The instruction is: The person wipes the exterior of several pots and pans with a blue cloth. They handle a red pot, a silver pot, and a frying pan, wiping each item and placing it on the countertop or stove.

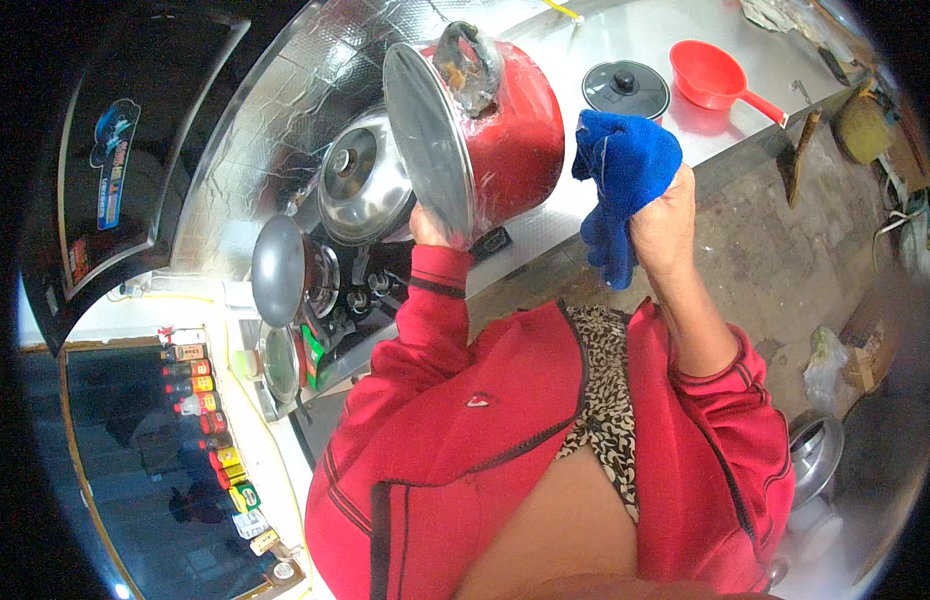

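Note:
A large red pot [521,135] is held up, tilted on its side, by my left hand [429,227], which grips it at the lower edge. Its grey round face [427,142] is turned to the left; whether this is a lid, the base or the inside, I cannot tell. On the upper side sits a dark, worn loop handle [491,71]. My right hand [666,217] grasps a bunched blue cloth [630,165] to the right of the pot, apart from it. The cloth's lower end hangs down.
A domed steel lid [367,184] covers a pan by the gas stove [367,285]. A dark pan [277,271] tilts nearby. On the metal counter [540,169] stand a glass-lidded pot [626,88] and a red plastic ladle [707,75]. Several bottles [199,386] line the windowsill.

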